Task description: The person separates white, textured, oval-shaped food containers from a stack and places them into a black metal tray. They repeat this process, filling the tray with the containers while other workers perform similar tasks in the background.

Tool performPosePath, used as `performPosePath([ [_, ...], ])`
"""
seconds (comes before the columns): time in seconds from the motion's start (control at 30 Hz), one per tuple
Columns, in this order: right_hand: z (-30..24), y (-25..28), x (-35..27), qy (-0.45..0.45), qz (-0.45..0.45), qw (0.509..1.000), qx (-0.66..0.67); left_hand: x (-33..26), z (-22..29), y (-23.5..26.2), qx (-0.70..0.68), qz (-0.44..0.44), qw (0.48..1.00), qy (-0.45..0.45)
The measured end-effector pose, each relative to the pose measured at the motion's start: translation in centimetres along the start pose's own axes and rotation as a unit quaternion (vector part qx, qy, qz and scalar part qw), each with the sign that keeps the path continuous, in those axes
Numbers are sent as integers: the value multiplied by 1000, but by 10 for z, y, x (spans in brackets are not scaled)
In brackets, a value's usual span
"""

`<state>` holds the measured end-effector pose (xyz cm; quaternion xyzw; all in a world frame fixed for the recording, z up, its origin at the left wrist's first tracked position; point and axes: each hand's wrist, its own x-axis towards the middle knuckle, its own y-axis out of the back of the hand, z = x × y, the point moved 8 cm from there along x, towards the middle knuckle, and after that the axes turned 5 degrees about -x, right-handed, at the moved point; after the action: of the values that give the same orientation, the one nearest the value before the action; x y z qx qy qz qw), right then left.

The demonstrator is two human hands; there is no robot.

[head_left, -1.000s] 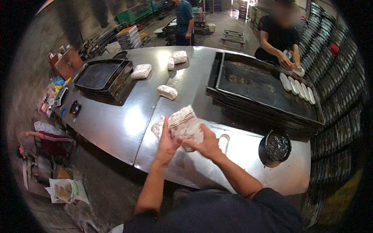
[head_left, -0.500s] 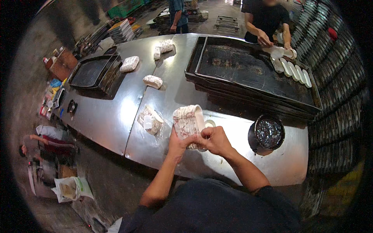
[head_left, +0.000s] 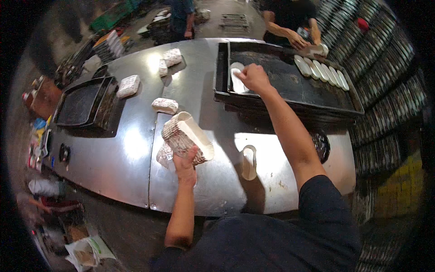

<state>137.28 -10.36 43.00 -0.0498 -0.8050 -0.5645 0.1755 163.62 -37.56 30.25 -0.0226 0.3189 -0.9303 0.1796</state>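
My left hand (head_left: 185, 164) grips a thick stack of oval paper baking cups (head_left: 190, 136), white inside with a brown-speckled outside, tilted above the table. At the left end of a large black baking tray (head_left: 276, 63), my right hand (head_left: 256, 78) pinches a single white oval paper cup (head_left: 237, 80) lying against the tray's wall. A loose oval paper cup (head_left: 248, 162) rests on the metal table below my right forearm. Behind the stack, a partly hidden plastic-wrapped pack (head_left: 164, 155) lies on the table. Several white cups (head_left: 321, 72) stand in a row at the tray's far right.
Wrapped packs of cups (head_left: 165, 105) sit on the steel table (head_left: 136, 158). Smaller black trays (head_left: 86, 102) are stacked at left. My right arm partly hides a pot of dark glossy stuff (head_left: 322, 146). Across the table, a co-worker's hands (head_left: 301, 41) hold more cups. Tray stacks (head_left: 385, 90) rise at right.
My right hand has left the stack and reached forward to the tray with one cup. My left hand has moved left with the stack, tilting it. The view has shifted right.
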Motion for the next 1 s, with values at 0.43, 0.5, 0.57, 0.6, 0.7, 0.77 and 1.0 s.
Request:
performPosePath([
  [0.43,82,-42,-147,-399,139,626,655,15,-27,85,-48,3,991,121],
  [0.5,86,-49,-143,-413,141,590,680,14,-32,87,-43,12,990,137],
  [0.57,91,-65,-148,-407,108,600,681,17,-33,89,-27,21,991,132],
  [0.6,90,-74,-158,-413,98,615,664,15,-32,94,-15,27,992,122],
  [0.7,96,-81,-169,-422,88,635,641,12,-32,79,-15,3,992,123],
  [0.77,89,-82,-164,-413,101,666,613,11,-28,92,-13,5,992,127],
  [1.0,84,-52,-152,-424,139,695,564,-1,-16,76,-17,28,994,105],
])
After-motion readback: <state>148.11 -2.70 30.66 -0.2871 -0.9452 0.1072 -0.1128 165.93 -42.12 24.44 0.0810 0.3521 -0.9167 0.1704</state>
